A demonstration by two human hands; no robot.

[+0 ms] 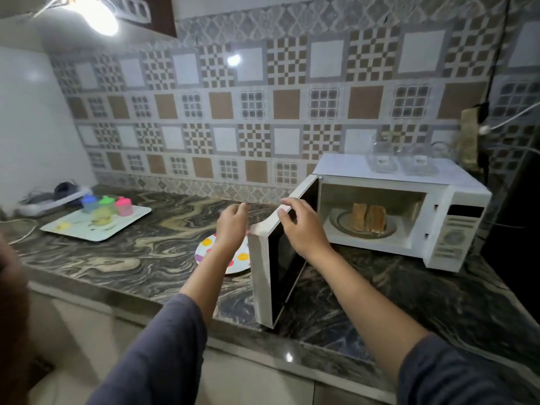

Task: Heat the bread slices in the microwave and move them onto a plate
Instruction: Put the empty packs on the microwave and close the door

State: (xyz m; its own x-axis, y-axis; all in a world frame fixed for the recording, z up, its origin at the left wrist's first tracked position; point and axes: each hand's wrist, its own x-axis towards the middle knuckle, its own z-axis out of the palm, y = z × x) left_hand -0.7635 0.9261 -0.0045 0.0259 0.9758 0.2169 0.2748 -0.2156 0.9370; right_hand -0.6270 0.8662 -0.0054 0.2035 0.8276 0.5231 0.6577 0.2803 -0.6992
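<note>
A patterned tile backsplash (263, 112) — squares of brown, white and checkered grey — runs behind a dark marbled stone countertop (131, 252). To the left stands a plain white wall (32, 127), and above it a bright lamp (99, 13) glares beside a dark upper cabinet (157, 13). Pale cabinet fronts (248, 378) sit below the counter's edge.

Glossy veined stone counter (140, 258) — smooth white plastic-looking microwave (455, 217), glossy patterned wall tiles (263, 112).

Bread (368, 219) was set inside the microwave (455, 211) at three o'clock; a plate (204, 252) lay left of its door (263, 258).
</note>
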